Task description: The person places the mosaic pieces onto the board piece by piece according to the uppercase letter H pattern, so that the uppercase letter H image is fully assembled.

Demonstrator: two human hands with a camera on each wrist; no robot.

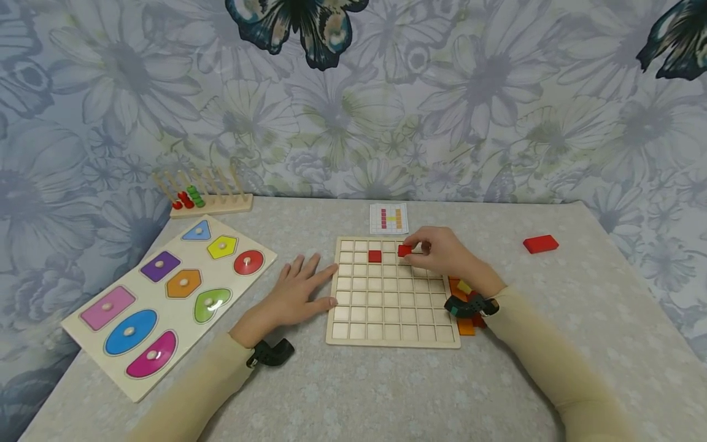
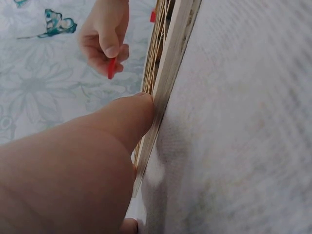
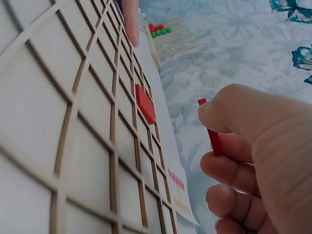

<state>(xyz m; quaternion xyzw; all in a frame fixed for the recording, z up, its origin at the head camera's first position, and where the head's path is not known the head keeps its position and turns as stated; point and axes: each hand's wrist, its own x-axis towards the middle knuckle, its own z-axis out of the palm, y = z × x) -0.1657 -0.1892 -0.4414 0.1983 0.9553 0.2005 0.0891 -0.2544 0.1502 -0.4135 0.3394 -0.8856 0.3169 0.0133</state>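
A red square tile (image 3: pixel 213 139) is pinched between the thumb and fingers of my right hand (image 1: pixel 442 250), held above the far part of a wooden grid board (image 1: pixel 381 314). Another red tile (image 1: pixel 375 256) lies in a cell of the board's second row. My left hand (image 1: pixel 295 291) is spread flat on the table at the board's left side, its thumb (image 2: pixel 139 109) and fingertips touching the edge. Behind the board lies a small pattern card (image 1: pixel 389 218) with red, yellow and orange squares.
Orange, yellow and red tiles (image 1: pixel 466 325) lie by the board's right edge, partly under the right wrist. A red block (image 1: pixel 540 244) lies farther right. At left are a shape puzzle board (image 1: pixel 182 334) and a peg stand with beads (image 1: pixel 221 207). A patterned wall stands behind.
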